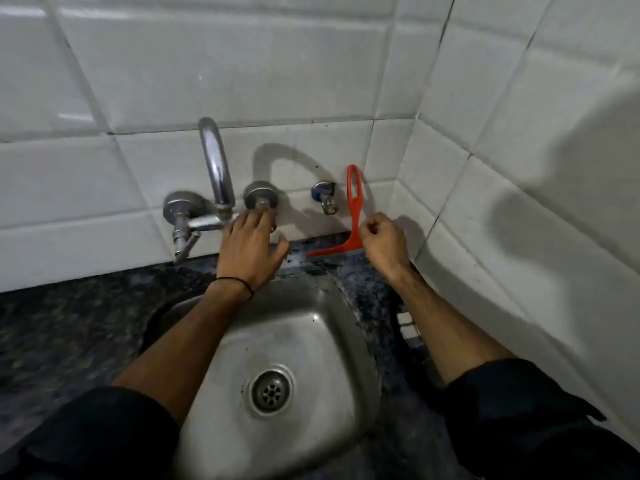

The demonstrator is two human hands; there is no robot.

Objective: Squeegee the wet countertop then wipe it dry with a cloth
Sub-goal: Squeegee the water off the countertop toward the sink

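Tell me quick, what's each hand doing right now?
Left hand: open, fingers on the tap knob.
Right hand: pinching the red squeegee by its handle.

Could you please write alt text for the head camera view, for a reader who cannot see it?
A person's right hand reaches for a red squeegee leaning upright against the white tiled wall, while the left hand rests at the wall tap. Below lies a steel sink set in a dark speckled countertop.
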